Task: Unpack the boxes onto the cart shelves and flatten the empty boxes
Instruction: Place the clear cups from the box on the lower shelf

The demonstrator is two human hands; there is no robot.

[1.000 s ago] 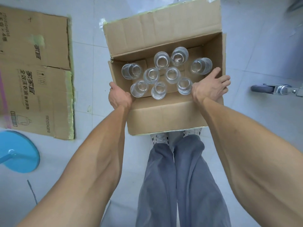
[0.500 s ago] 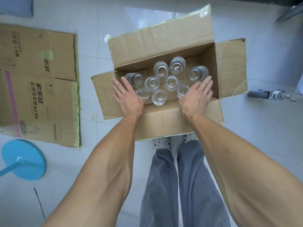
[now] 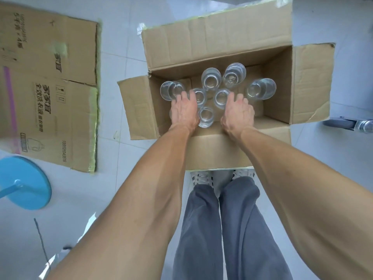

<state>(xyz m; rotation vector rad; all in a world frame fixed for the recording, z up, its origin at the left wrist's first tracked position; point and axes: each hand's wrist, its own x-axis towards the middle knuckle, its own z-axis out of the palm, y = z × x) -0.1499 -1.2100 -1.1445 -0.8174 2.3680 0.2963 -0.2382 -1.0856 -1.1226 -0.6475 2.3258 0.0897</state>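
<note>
An open cardboard box (image 3: pixel 219 150) stands on the floor in front of my feet, all flaps folded out. Several clear drinking glasses (image 3: pixel 211 80) stand upright inside it. Both hands are down inside the box at its near side. My left hand (image 3: pixel 184 113) curls over the near-left glass, of which only a sliver of rim shows at the hand's left edge. My right hand (image 3: pixel 238 114) curls over the near-right glass, which it hides entirely. One glass (image 3: pixel 205 116) stands free between the two hands. No cart shelf is in view.
A flattened printed cardboard box (image 3: pixel 50 87) lies on the tiled floor to the left. A blue round stand base (image 3: pixel 24 184) sits at the lower left. A caster wheel (image 3: pixel 341 123) shows at the right edge, beside the box's right flap.
My hands left the box's sides, the side flaps fell open, and both hands dropped into the box and curled over the two nearest glasses.
</note>
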